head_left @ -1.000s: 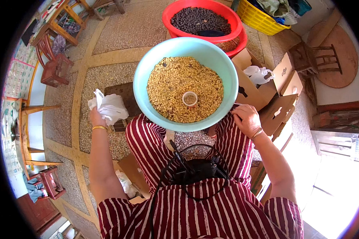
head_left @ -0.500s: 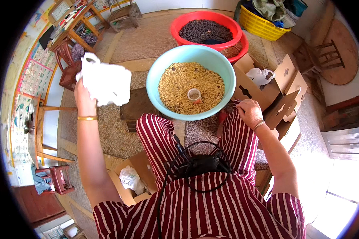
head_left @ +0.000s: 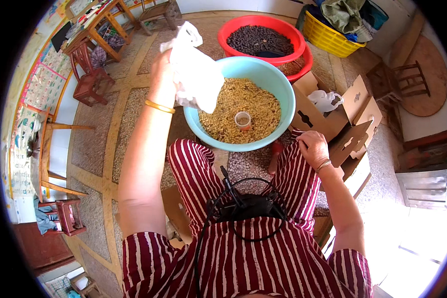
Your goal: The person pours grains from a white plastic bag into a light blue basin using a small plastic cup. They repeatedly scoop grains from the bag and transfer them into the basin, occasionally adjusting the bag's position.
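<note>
A crumpled white plastic bag (head_left: 198, 82) is gripped in my left hand (head_left: 163, 72), raised over the left rim of a large light-blue basin (head_left: 191, 116). The bag covers part of that rim, and my left fingertips are partly hidden behind it. Yellowish kernels or beans (head_left: 253, 97) fill the basin, and a small clear cup (head_left: 242, 120) sits among them near the front. My right hand (head_left: 314, 149) rests on my right knee with its fingers curled in, and nothing shows in it.
Behind the basin stand red basins, the upper one (head_left: 298, 35) holding dark round pieces. A yellow basket (head_left: 328, 36) with cloth is at the far right. Open cardboard boxes (head_left: 340, 126) flank my right knee. A wooden chair (head_left: 89, 74) stands left. A black cable (head_left: 198, 258) crosses my lap.
My left hand has swung right with the white bag, from left of the blue basin to over its left rim. My right hand stays on the knee, fingers slightly more bent.
</note>
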`<state>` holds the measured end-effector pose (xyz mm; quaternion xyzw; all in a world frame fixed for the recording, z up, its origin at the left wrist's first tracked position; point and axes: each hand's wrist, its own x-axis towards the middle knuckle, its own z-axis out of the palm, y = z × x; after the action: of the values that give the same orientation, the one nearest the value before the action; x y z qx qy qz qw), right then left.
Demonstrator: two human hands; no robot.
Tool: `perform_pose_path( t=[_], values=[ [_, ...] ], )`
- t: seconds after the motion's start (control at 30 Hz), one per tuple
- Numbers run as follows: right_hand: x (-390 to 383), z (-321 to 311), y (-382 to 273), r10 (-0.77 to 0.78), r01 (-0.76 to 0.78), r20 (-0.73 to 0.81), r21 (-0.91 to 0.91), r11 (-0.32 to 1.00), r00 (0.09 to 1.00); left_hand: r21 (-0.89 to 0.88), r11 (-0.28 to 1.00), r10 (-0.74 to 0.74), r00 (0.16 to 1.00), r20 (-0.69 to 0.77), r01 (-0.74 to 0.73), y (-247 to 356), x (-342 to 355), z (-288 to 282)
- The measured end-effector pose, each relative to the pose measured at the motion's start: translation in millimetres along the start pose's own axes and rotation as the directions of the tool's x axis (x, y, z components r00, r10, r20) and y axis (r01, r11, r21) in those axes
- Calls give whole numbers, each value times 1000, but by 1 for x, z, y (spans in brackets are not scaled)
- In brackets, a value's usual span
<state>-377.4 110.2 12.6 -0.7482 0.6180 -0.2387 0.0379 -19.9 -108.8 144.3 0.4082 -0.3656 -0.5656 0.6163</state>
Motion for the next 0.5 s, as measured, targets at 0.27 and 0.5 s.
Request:
perform_pose_path(
  t=[0.27, 0.5],
  values=[
    [7, -3, -6, -13, 13, 1, 33, 999, 1000, 77, 991, -115, 991, 61, 110, -75, 14, 16],
    [18, -4, -12, -40, 39, 33, 49, 998, 999, 80, 995, -71, 971, 229, 54, -113, 9, 20]
  ],
)
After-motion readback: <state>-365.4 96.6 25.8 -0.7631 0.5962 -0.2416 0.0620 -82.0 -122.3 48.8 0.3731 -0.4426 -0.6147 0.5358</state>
